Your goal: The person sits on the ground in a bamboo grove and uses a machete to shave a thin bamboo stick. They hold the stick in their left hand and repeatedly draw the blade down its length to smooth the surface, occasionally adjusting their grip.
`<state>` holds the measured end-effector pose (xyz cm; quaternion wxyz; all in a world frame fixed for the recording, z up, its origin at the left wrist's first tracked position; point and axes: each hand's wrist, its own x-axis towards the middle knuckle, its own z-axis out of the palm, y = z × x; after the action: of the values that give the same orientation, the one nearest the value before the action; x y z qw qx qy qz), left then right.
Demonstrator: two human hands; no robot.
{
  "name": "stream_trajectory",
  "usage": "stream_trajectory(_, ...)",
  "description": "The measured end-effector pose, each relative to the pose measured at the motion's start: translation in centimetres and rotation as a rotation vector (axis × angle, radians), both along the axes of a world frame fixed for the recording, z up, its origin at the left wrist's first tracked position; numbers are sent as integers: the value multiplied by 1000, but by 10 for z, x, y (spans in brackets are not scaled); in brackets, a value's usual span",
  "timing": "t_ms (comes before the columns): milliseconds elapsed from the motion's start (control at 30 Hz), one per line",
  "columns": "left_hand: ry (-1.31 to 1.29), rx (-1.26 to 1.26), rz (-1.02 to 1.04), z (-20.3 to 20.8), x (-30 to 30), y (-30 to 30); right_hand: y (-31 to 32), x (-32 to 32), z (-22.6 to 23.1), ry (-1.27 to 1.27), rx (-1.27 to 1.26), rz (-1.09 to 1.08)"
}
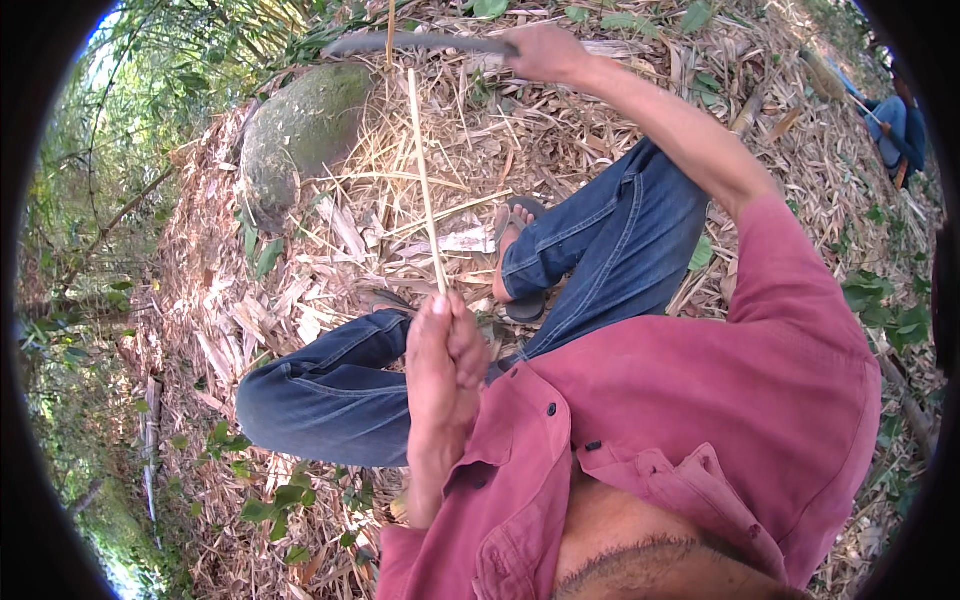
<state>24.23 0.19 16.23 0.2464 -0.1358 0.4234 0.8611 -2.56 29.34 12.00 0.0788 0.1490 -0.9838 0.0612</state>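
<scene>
My left hand (442,355) is closed around the near end of a thin, pale wooden stick (425,180), close to my lap. The stick points away from me toward the far side. My right hand (545,54) is stretched far forward, its fingers wrapped round the handle of a machete. The machete's long dark blade (420,42) lies crosswise, pointing left, near the stick's far end. A short tan strip (391,30) shows at the blade; whether it joins the stick I cannot tell.
A mossy boulder (300,135) stands ahead on the left, with pale shavings (400,170) beside it. Dry leaf litter covers the ground around my bent legs and sandalled foot (510,245). Leafy brush grows at left. Another person (895,125) sits at the far right edge.
</scene>
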Motion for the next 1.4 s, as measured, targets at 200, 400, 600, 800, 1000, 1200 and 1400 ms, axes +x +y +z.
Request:
stream_trajectory(200, -56, 180, 59, -29, -28, -18, -18, 28, 12, -44, -151, 71)
stream_trajectory(400, -70, 347, 73, -38, -48, -9, -67, 96, 4, -27, -54, 424)
stream_trajectory(600, -26, 171, 65, -34, -27, -1, -64, 85, -1, -52, -69, 357)
stream_trajectory(800, 39, -68, 94, -34, -20, 7, -43, 76, 9, 4, -76, 292)
stream_trajectory(1000, 110, -83, 91, -32, -41, 7, -65, 108, 0, 72, -152, 496)
stream_trajectory(1200, 108, -61, 85, -23, -20, 8, -41, 68, 2, 43, -135, 293)
stream_trajectory(1400, 88, -32, 63, -25, -12, 5, -25, 43, 2, 8, -135, 212)
